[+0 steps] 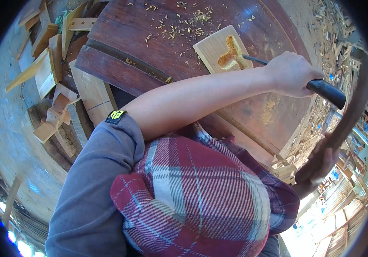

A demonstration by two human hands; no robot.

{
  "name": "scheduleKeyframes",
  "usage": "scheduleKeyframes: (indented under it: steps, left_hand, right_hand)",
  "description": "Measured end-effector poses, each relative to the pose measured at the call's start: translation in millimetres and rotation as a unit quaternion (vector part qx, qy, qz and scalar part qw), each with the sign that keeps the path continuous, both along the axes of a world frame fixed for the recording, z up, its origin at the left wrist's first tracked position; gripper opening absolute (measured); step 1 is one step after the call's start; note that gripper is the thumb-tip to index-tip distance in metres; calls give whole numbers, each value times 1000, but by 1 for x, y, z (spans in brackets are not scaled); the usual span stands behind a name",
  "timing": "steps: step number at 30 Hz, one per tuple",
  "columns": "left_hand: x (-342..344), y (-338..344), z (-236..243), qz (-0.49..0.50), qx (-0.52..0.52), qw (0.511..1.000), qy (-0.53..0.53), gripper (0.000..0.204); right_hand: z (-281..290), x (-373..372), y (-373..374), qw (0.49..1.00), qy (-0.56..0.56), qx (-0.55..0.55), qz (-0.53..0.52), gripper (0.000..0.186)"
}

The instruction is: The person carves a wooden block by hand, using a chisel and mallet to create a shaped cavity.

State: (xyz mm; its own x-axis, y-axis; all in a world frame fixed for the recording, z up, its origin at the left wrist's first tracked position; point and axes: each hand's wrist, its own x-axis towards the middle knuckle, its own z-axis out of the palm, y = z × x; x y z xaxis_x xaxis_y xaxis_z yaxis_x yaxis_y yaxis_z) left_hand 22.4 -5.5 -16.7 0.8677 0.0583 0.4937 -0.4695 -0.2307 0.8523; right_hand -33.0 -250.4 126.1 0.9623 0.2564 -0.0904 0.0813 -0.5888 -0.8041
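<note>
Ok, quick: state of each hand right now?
Left hand: closed, holding a dark-handled chisel.
Right hand: closed around a curved brown wooden stick, partly blurred.

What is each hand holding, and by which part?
Left hand: a chisel-like tool, by its black handle. Right hand: a curved brown wooden piece, toward its lower end in view.

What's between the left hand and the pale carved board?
The head view shows a thin dark chisel blade running from the left hand to the hollow in the pale board.
</note>
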Motion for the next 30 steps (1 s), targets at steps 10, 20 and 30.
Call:
scheduleKeyframes:
  steps: [10, 20, 30]
  left_hand:
    - [5, 0, 2, 1, 14, 1000, 25, 17]
    - [3, -7, 7, -40, -9, 998, 38, 20]
    - [9, -4, 2, -35, 23, 998, 45, 15]
  right_hand:
    - [1, 1, -8, 1000, -10, 22, -9, 53]
    - [-5, -15, -33, 973, -22, 181, -143, 49]
    - [-4, -9, 27, 969, -72, 153, -183, 44]
